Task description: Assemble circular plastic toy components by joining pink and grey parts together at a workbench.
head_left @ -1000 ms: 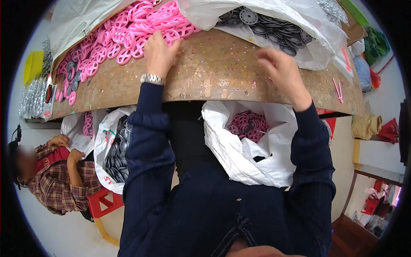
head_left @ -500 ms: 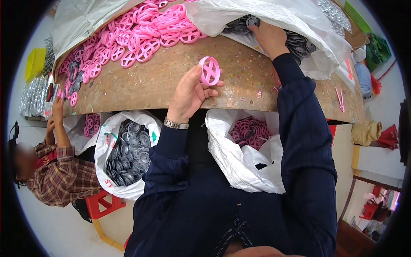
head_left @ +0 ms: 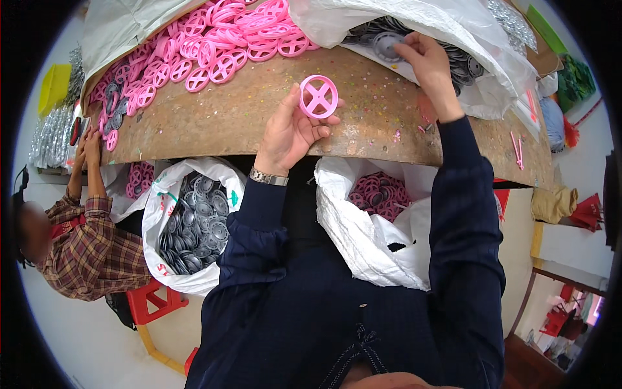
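Over the table's near edge, my left hand (head_left: 290, 129) is closed on a pink plastic ring with a cross inside (head_left: 319, 96), held by its lower left rim and turned to face me. My right hand (head_left: 429, 65) reaches to the far right and pinches the edge of a grey plastic disc (head_left: 387, 47). That disc is at the mouth of a white sack (head_left: 499, 97) lying on the table, where more grey discs (head_left: 463, 67) are piled. A big heap of pink rings (head_left: 223, 39) spreads across the far left of the table.
Below the table edge stand a white sack of grey discs (head_left: 197, 220) and a white sack of pink rings (head_left: 382, 194). At the left, a co-worker in a plaid shirt (head_left: 103, 246) sits with hands at the table. Pink sticks (head_left: 517, 150) lie on the right.
My right hand now pinches a grey disc more clearly lifted into view at the sack's mouth. The pink ring in my left hand has turned to face me more fully.
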A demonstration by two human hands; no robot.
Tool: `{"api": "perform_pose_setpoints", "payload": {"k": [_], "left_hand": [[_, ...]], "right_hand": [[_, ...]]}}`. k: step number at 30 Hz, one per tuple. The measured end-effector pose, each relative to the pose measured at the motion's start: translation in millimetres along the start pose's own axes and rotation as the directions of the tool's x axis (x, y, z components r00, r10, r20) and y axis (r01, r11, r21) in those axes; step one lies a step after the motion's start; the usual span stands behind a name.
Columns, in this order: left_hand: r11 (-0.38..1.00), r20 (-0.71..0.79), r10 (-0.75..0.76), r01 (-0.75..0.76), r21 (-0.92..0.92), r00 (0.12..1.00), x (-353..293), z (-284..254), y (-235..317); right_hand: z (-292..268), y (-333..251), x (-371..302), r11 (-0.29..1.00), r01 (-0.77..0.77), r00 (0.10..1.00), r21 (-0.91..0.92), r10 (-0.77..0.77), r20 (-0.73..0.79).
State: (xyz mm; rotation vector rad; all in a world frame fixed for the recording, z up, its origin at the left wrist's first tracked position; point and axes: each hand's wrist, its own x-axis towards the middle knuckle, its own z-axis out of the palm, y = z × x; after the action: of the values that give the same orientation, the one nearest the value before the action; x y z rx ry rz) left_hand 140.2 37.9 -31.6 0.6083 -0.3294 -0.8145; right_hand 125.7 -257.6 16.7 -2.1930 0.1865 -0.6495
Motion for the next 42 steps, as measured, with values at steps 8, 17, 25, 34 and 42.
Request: {"api": "perform_pose_setpoints", "payload": {"k": [8,17,25,34,42], "left_hand": [[0.998,0.002,-0.063,0.063,-0.027,0.998,-3,20,-12],[0.990,0.058,-0.118,0.113,0.090,0.991,-11,36,-22],[0.934,-0.077,-0.033,0.058,0.354,0.997,-22,51,-26],[0.680,-0.064,0.123,-0.037,0.732,0.990,-28,63,-28],[0.561,-0.069,0.280,-0.105,0.821,0.957,-31,72,-40]], "right_hand": [[13,-64,-90,0.843,-0.209,0.949,0.495,0.053,0.310],[25,-77,-120,0.883,-0.138,0.979,0.449,0.053,0.197],[18,-75,-126,0.841,-0.258,0.948,0.475,0.127,0.292],[16,-76,-133,0.829,-0.287,0.938,0.480,0.141,0.317],[29,-72,-139,0.814,-0.203,0.977,0.545,0.129,0.170]]}}
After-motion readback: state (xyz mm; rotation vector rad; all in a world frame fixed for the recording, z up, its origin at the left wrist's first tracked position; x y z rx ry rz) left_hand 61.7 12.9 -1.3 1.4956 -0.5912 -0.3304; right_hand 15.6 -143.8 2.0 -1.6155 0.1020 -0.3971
